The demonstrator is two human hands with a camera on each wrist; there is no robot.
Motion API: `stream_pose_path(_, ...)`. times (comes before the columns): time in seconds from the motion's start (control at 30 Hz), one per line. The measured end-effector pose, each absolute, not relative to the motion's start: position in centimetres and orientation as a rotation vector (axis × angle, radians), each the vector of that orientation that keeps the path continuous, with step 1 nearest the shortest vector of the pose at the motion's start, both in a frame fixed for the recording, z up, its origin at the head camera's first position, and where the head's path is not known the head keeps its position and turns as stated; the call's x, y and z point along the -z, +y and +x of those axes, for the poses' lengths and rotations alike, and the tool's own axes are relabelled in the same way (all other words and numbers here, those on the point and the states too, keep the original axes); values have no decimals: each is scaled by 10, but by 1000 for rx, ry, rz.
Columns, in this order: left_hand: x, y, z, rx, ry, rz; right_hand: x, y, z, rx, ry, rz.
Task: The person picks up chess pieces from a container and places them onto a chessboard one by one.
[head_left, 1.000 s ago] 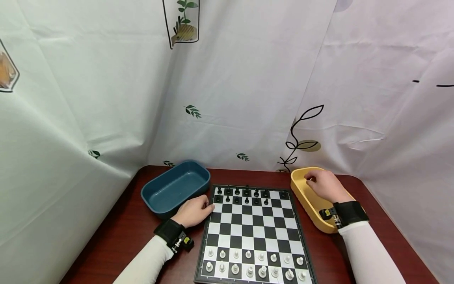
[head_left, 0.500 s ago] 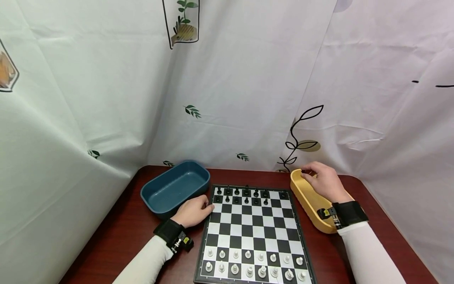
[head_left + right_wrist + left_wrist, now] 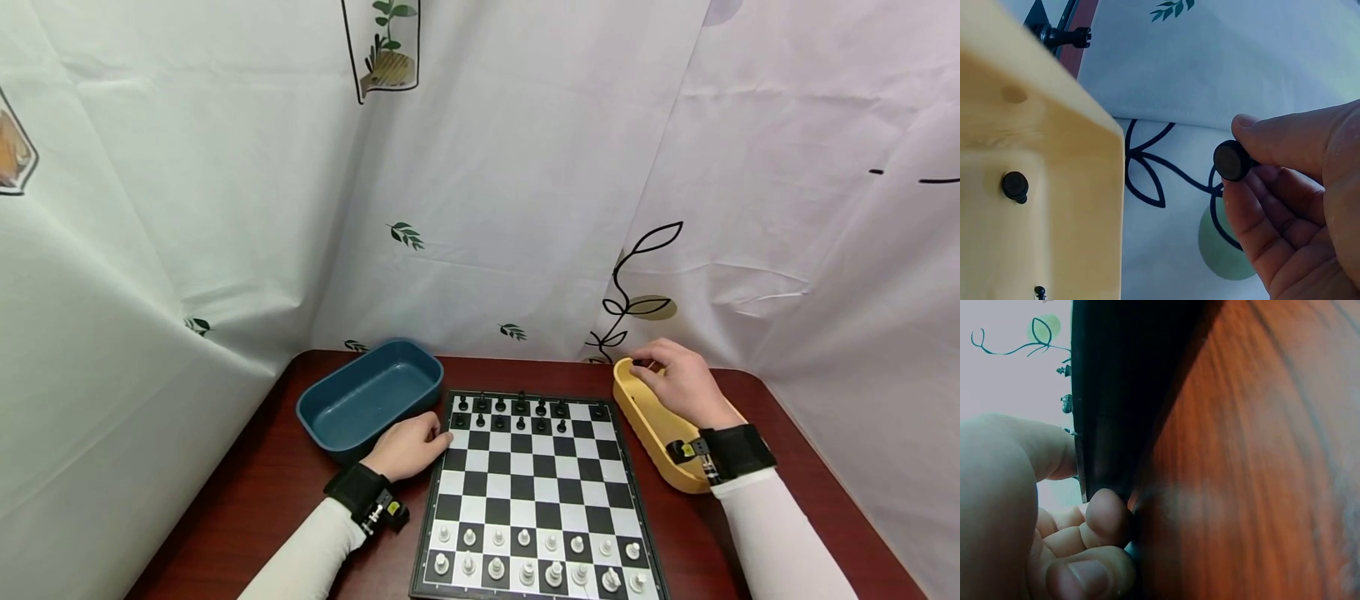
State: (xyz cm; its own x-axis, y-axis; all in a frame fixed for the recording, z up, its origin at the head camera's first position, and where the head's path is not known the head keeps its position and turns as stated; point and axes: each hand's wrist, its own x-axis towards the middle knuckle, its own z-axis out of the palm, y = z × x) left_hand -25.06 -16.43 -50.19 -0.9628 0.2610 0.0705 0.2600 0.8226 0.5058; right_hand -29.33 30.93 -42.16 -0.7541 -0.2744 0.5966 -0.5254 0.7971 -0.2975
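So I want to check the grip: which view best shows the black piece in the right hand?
The right wrist view: the black chess piece sits pinched at the right hand fingertips, round base facing the camera. The head view hides it behind that hand; the left wrist view misses it.

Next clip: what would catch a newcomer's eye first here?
The chessboard in the middle of the table, black pieces far, white near. The right hand pinches a black chess piece above the yellow tray; the left hand rests at the board's left edge beside a blue tray.
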Motion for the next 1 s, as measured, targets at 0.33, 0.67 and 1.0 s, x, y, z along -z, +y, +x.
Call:
stream_pose_path(0.33,501,-164,-250,-832,2994,424,417,299,-290,-674,-2436,608)
stream_pose_path(0.67,501,-163,-251,-830,2999,427,412,287,-282,-647,-2473,638)
stream_pose_path(1.0,501,-164,-250,-827,2996,423,416,270,-277,-611,-2506,692)
